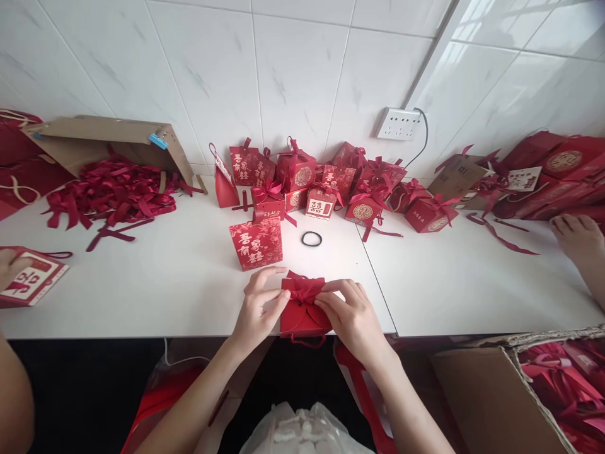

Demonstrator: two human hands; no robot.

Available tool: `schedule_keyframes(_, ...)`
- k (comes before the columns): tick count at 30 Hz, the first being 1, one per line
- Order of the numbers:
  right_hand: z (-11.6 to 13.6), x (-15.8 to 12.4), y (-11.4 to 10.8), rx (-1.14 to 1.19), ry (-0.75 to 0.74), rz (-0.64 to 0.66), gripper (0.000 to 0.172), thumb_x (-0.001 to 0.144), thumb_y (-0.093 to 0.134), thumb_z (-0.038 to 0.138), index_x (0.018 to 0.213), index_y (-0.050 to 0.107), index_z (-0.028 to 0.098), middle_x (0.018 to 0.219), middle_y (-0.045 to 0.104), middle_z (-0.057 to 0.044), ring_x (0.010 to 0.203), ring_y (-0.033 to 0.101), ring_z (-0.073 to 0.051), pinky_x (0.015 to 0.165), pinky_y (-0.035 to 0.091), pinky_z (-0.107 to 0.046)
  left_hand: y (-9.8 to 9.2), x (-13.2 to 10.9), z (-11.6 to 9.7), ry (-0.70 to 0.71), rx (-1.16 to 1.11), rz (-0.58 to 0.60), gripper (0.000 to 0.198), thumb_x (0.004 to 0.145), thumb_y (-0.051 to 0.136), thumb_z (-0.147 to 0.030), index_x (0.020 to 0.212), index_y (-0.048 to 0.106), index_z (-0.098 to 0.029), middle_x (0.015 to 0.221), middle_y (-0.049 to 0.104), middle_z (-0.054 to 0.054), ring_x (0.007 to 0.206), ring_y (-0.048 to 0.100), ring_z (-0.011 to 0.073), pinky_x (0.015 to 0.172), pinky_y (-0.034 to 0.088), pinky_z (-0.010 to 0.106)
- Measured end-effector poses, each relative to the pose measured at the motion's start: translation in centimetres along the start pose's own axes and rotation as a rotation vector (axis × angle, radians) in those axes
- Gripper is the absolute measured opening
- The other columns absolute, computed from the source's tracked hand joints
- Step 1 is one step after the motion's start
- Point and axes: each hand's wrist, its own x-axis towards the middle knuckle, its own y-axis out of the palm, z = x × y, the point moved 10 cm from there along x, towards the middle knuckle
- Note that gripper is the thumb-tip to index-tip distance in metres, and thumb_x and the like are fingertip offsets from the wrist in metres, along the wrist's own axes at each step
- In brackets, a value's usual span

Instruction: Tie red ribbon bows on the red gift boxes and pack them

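A small red gift box (300, 313) with a red ribbon bow on top stands at the near edge of the white table (189, 284). My left hand (259, 309) grips its left side, with fingers pinching the ribbon. My right hand (350, 312) is closed on the ribbon at the box's right side. Just behind the box stands another red box with gold characters (256, 243), and a black hair tie (311, 238) lies on the table to its right.
Several finished red boxes (321, 183) are grouped at the wall. An open cardboard box (108, 142) spills red ribbons (108, 198) at back left. Another person's hand (9, 268) holds a box at far left; another hand (576, 236) rests at right. A carton (491, 397) stands below right.
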Motion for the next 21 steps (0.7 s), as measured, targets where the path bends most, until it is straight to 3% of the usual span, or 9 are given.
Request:
schedule_keyframes(6, -0.4, -0.3, -0.1, -0.047, -0.003, 0.033, 0.016, 0.091, 0.047, 0.015, 0.086, 0.062, 0.018, 0.095, 0.059, -0.009, 0.077, 0.051, -0.019, 0.067, 0.043, -0.033, -1.2, -1.1, -0.7, 0.068, 0.096, -0.089, 0.033, 0.086, 0.047, -0.029, 0.057, 0.061, -0.02, 0.104, 0.059, 0.006, 0.102, 0.053, 0.0219, 0.088, 0.042, 0.034)
schedule_keyframes(11, -1.5, -0.3, -0.7, -0.031, 0.066, 0.05, 0.021, 0.093, 0.044, 0.021, 0.085, 0.063, 0.02, 0.094, 0.059, -0.009, 0.076, 0.054, -0.019, 0.067, 0.045, -0.033, -1.3, -1.8, 0.1, 0.022, 0.03, -0.112, 0.025, 0.083, 0.049, -0.03, 0.063, 0.06, -0.02, 0.092, 0.054, 0.006, 0.09, 0.052, 0.0189, 0.079, 0.045, 0.03)
schedule_keyframes(16, -3.3, -1.3, -0.2, 0.146, 0.325, 0.098, 0.031, 0.095, 0.037, 0.04, 0.079, 0.055, 0.02, 0.073, 0.058, -0.004, 0.059, 0.054, -0.015, 0.055, 0.044, -0.027, 0.1, -1.3, 1.1, -0.166, -0.105, 0.038, 0.02, 0.081, 0.048, -0.035, 0.069, 0.051, -0.019, 0.072, 0.046, 0.0, 0.063, 0.046, 0.0129, 0.059, 0.041, 0.024)
schedule_keyframes(21, -3.2, -2.0, 0.7, 0.14, 0.438, 0.097, 0.041, 0.086, 0.045, 0.058, 0.07, 0.049, 0.021, 0.06, 0.051, 0.0, 0.05, 0.048, -0.014, 0.047, 0.039, -0.025, 1.6, -1.3, 2.1, -0.321, -0.13, 0.14, 0.032, 0.083, 0.048, -0.043, 0.062, 0.041, -0.019, 0.057, 0.037, -0.004, 0.053, 0.038, 0.0105, 0.052, 0.033, 0.022)
